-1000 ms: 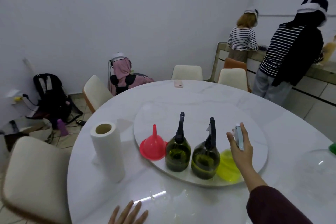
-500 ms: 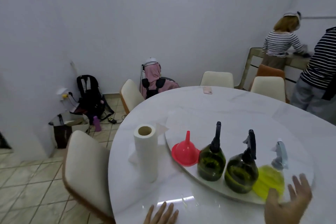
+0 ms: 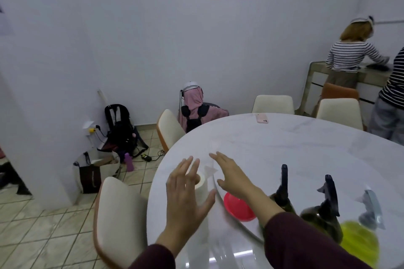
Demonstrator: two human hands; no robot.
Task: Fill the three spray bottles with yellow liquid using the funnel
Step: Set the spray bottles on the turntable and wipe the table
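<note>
Three spray bottles stand in a row at the lower right on a round turntable (image 3: 251, 232): a dark green one (image 3: 284, 196) partly behind my right forearm, a second dark green one (image 3: 323, 218), and a clear one holding yellow liquid (image 3: 358, 238) with a grey sprayer. A red funnel (image 3: 238, 207) sits mouth-down left of them, its spout hidden by my right hand (image 3: 231, 178). My left hand (image 3: 185, 201) is raised in front of the paper towel roll (image 3: 202, 185). Both hands are empty, with fingers spread.
The round white marble table (image 3: 295, 148) has a pink phone (image 3: 261, 118) at its far side. Cream chairs (image 3: 120, 218) ring the table. Bags and cables lie on the tiled floor at left. Two people stand at a counter at the far right; another sits low by the wall.
The view has swung left and down. My right hand let go of the yellow bottle's sprayer and crossed over to the funnel. My left hand rose from the table edge up to the paper towel roll.
</note>
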